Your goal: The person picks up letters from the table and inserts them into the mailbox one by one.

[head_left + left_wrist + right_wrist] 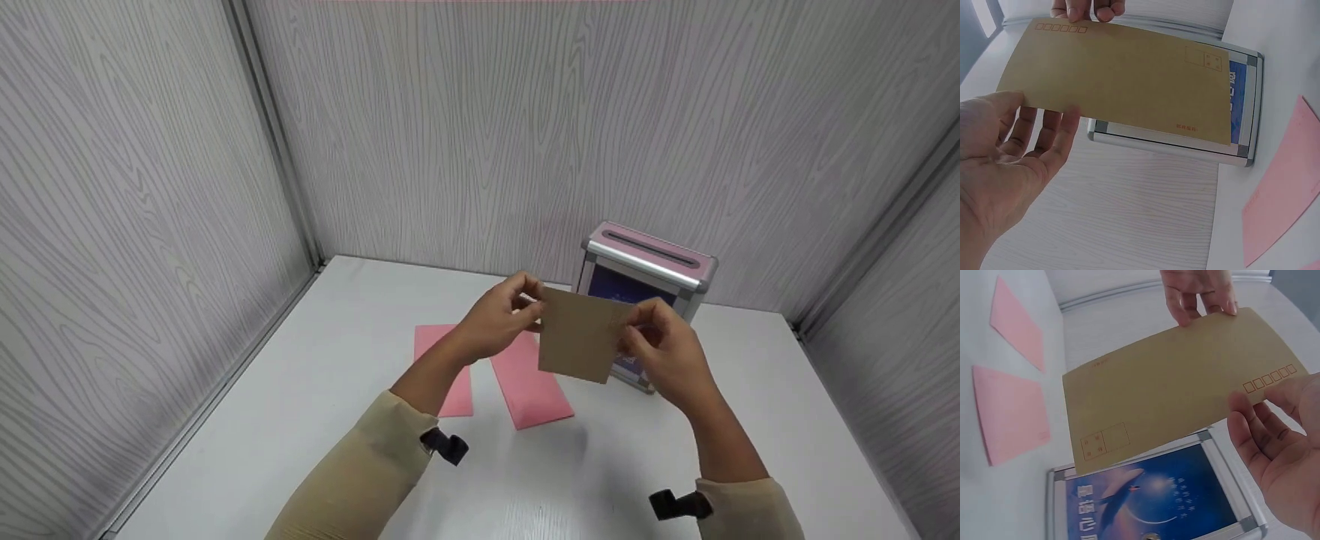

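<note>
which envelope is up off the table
The brown envelope, held by the left hand and right hand; the two pink ones lie on the table.

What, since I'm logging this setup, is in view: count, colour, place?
Walls: 3, grey wood-grain, left, back, right
Table: 1, white, between walls
Slotted box: 1, silver-framed with pink top, table's back right
Brown envelope: 1, brown, held before box
Pink envelopes: 2, pink, on table left of box
Wrist fittings: 2, black, near wrists
Sleeves: 2, beige, forearms
Left hand: 1, bare, pinching brown envelope
Right hand: 1, bare, pinching its right edge
</note>
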Action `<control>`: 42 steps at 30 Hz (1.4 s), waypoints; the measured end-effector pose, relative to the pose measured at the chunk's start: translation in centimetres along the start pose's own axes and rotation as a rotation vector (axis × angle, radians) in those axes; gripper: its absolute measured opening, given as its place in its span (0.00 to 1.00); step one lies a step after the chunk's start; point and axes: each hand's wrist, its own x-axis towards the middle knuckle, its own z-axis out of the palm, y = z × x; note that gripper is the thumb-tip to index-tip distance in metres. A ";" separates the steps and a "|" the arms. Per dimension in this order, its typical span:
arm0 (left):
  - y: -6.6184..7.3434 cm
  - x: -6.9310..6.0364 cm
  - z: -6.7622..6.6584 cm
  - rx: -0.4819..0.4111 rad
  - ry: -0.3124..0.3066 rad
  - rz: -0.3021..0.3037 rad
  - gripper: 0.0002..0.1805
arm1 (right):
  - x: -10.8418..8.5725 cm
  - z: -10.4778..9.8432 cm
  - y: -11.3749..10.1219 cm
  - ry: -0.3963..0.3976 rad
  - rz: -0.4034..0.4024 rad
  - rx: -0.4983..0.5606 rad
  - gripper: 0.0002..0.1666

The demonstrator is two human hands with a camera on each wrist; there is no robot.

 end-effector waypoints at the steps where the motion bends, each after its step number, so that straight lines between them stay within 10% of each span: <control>1: 0.2 0.1 0.0 -0.004 0.006 0.007 0.07 | 0.1 -0.3 -0.3 0.000 -0.009 -0.005 0.07; 15: 5.1 1.1 -0.6 0.123 0.065 0.159 0.08 | 0.5 -4.0 -4.2 0.048 -0.162 -0.038 0.11; 25: 7.6 2.8 0.0 0.119 0.088 0.313 0.08 | 1.2 -5.7 -5.6 0.237 -0.322 -0.046 0.04; 42: 6.6 7.1 2.7 0.072 0.223 0.314 0.08 | 2.5 -6.6 -3.4 0.323 -0.302 -0.071 0.05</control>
